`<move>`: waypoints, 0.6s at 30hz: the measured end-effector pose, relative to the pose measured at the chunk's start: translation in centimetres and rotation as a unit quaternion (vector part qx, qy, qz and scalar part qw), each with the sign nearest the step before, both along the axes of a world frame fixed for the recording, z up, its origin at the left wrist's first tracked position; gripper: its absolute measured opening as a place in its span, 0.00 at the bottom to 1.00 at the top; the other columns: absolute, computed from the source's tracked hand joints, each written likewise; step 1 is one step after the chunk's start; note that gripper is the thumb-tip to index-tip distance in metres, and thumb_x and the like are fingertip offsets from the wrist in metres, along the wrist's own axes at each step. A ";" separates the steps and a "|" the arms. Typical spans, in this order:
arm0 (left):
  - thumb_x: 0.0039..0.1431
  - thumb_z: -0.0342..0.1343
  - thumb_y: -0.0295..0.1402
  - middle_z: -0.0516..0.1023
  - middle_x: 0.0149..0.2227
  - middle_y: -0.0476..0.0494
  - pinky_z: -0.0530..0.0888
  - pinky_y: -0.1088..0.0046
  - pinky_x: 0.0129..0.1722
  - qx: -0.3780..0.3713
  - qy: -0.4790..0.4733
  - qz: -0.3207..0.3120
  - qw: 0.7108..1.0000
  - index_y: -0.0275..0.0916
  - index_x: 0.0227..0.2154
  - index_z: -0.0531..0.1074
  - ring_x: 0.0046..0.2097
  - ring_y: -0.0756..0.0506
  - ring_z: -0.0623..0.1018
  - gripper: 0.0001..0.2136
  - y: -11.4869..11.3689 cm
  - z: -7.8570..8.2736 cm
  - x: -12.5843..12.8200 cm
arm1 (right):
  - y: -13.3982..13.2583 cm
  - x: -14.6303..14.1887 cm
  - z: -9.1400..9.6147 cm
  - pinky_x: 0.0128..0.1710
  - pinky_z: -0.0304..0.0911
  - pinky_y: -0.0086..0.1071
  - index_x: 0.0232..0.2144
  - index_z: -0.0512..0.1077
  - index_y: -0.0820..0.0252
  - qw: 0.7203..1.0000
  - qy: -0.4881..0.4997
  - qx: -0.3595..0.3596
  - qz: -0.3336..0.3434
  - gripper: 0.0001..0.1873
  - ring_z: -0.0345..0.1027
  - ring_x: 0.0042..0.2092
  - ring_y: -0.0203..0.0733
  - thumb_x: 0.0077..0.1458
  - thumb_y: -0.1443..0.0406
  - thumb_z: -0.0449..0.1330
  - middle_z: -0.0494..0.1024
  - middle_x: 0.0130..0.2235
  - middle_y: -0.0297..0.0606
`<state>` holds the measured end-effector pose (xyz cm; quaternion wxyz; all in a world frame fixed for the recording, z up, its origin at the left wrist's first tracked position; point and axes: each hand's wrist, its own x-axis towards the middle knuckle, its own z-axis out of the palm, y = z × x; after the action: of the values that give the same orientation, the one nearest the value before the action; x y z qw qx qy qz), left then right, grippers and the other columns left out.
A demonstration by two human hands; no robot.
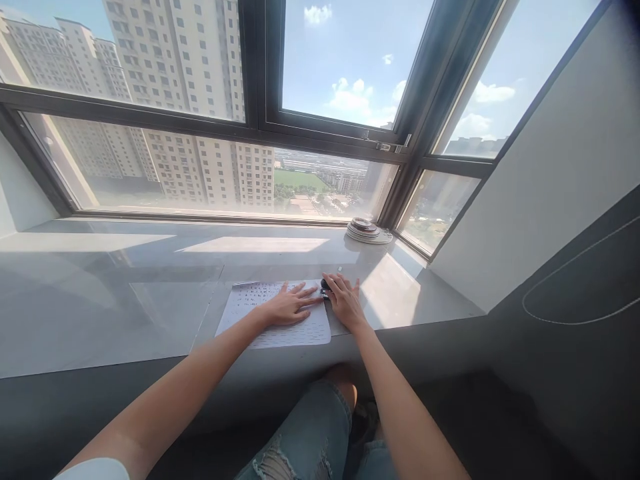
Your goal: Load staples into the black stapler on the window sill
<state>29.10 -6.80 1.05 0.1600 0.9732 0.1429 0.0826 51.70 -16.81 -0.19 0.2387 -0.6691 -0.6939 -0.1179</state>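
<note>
A white printed sheet of paper [260,313] lies flat on the grey window sill [125,293]. My left hand [290,305] rests flat on the sheet with its fingers spread. My right hand [344,299] lies just right of the sheet's top corner, fingers stretched over a small dark object [325,288] that shows only at its left edge. What that object is I cannot make out. Both forearms reach forward from the bottom of the view.
A stack of round flat discs [367,231] sits at the back right of the sill by the window frame [260,127]. A grey wall [550,173] closes the right side. My knee in torn jeans [315,427] is below the sill's edge.
</note>
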 end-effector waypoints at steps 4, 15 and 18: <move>0.72 0.47 0.43 0.46 0.76 0.49 0.42 0.26 0.66 0.016 0.035 0.001 0.999 0.64 0.72 0.52 0.75 0.27 0.47 0.27 -0.2 0.1 0.2 | 0.0 -0.2 -0.1 0.67 0.30 0.74 0.70 0.58 0.43 1.000 -0.031 -0.005 0.005 0.27 0.53 0.69 0.56 0.72 0.60 0.49 0.70 0.65 0.42; 0.73 0.44 0.46 0.41 0.77 0.48 0.42 0.26 0.66 0.037 0.044 -0.008 0.998 0.63 0.72 0.49 0.75 0.27 0.46 0.27 0.1 -0.4 0.2 | 0.1 -0.6 0.2 0.67 0.32 0.75 0.65 0.66 0.40 0.999 -0.046 -0.012 -0.010 0.22 0.57 0.66 0.56 0.73 0.54 0.48 0.75 0.61 0.40; 0.73 0.43 0.48 0.37 0.77 0.46 0.41 0.26 0.66 0.034 0.047 -0.004 0.998 0.63 0.72 0.52 0.76 0.27 0.45 0.26 0.3 -0.6 0.3 | 0.1 -1.0 0.5 0.65 0.32 0.75 0.63 0.68 0.37 0.999 -0.049 -0.022 -0.009 0.21 0.55 0.67 0.57 0.73 0.54 0.49 0.76 0.60 0.38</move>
<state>29.41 -6.51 0.45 0.1206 0.9815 0.1434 0.0406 50.71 -16.69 0.31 0.1884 -0.6738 -0.7011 -0.1378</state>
